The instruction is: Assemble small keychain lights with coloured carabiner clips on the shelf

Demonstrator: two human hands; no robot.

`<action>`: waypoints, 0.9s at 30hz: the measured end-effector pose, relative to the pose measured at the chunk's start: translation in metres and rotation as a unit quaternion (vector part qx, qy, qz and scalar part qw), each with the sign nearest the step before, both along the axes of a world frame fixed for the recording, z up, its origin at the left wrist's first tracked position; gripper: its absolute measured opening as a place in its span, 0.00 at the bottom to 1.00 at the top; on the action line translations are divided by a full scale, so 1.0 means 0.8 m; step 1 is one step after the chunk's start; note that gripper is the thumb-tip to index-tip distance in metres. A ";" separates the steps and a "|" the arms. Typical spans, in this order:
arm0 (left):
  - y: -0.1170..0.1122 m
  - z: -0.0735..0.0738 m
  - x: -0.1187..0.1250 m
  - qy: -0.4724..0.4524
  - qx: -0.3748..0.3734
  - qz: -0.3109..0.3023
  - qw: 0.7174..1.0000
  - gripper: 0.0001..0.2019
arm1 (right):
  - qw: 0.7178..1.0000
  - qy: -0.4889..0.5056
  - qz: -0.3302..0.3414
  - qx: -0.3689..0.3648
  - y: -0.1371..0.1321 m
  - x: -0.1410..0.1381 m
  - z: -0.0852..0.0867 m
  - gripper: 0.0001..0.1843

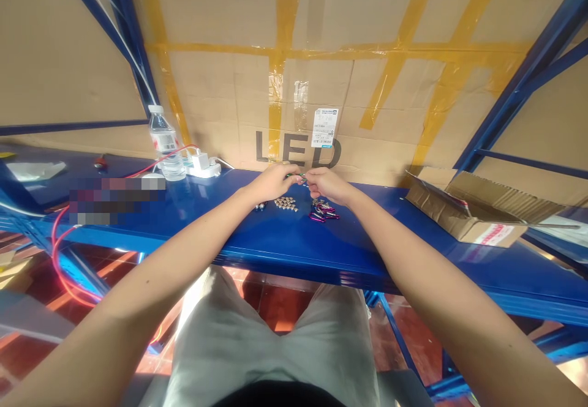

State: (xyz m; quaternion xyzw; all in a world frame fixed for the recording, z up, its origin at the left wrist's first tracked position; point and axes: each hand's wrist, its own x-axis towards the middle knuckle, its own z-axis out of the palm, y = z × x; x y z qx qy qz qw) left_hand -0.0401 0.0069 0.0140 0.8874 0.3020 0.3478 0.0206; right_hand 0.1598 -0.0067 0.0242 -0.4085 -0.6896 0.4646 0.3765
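Observation:
Over the blue tabletop (220,229), my left hand (274,182) and my right hand (327,185) meet with fingertips almost touching. My left fingers pinch a slim green clip (294,175), which looks like a small carabiner. Its right end reaches the closed fingertips of my right hand, where a tiny shiny part is mostly hidden. Below my right hand lies a small pile of purple carabiner clips (323,213) with metal rings. A cluster of small gold-coloured beads or bells (286,203) sits between my wrists. Several dark shiny balls (261,206) show beside my left wrist.
An open cardboard box (473,217) stands at the right. On the left are a water bottle (166,144), a white power strip (204,167) and a red cable (55,248). A large taped cardboard sheet (220,101) closes off the back. Blue metal posts frame both sides.

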 end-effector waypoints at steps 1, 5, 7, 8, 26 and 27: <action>0.000 0.000 0.000 0.004 0.012 -0.004 1.000 0.11 | 0.999 0.024 0.009 -0.029 0.000 0.000 0.000 0.19; 0.001 0.000 -0.001 0.020 0.050 -0.002 0.999 0.12 | 0.989 0.052 0.051 -0.125 -0.003 0.003 0.003 0.15; 0.001 0.000 -0.001 0.020 0.053 -0.002 0.998 0.13 | 0.989 0.047 0.051 -0.132 -0.005 0.003 0.004 0.15; 0.001 0.000 -0.001 0.019 0.053 -0.003 0.998 0.14 | 0.990 0.043 0.043 -0.127 -0.006 0.002 0.005 0.16; -0.004 0.006 -0.006 0.059 0.109 0.027 0.992 0.17 | 0.997 -0.005 -0.051 -0.062 -0.012 -0.014 0.002 0.15; -0.004 0.005 -0.006 0.055 0.113 0.031 0.992 0.16 | 0.997 -0.011 -0.053 -0.060 -0.011 -0.015 0.001 0.15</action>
